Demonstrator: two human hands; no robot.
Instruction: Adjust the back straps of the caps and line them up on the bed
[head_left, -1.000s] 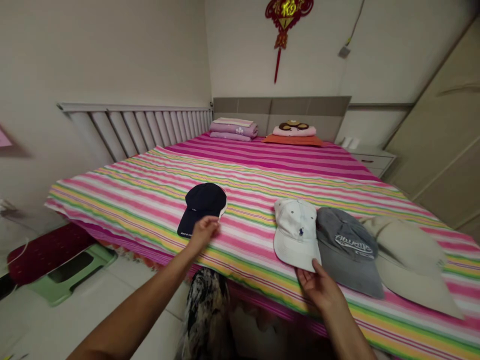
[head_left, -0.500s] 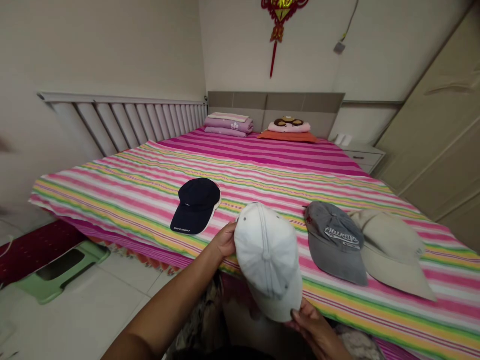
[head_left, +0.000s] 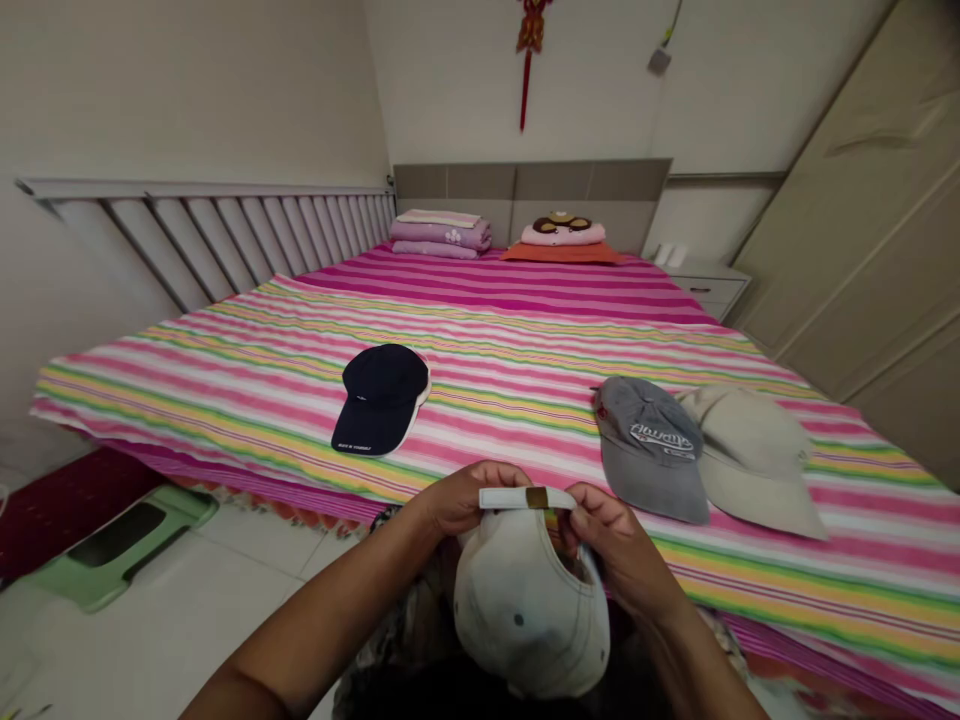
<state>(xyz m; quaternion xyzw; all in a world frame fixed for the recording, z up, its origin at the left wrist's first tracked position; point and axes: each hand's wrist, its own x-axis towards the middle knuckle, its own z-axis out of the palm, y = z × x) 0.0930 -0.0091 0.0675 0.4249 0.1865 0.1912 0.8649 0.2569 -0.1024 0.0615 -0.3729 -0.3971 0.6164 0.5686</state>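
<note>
A white baseball cap is held near my body, its back opening and adjusting strap turned up toward the bed. My left hand pinches the strap's left end, fingers closed on it. At the strap's right end my right hand grips beside the opening. A small brownish buckle sits on the strap between both hands. The cap's brim is hidden. On the bed beyond lies a navy cap. To the right, a grey cap with white lettering rests against a beige cap.
The bed carries a striped cover. Folded purple bedding and a pink folded item lie by the headboard. A radiator runs along the left wall. On the floor at left stands a green stool.
The white cap has been turned round, so its back strap now faces up instead of its crown and brim. My right hand has moved from the brim to the strap.
</note>
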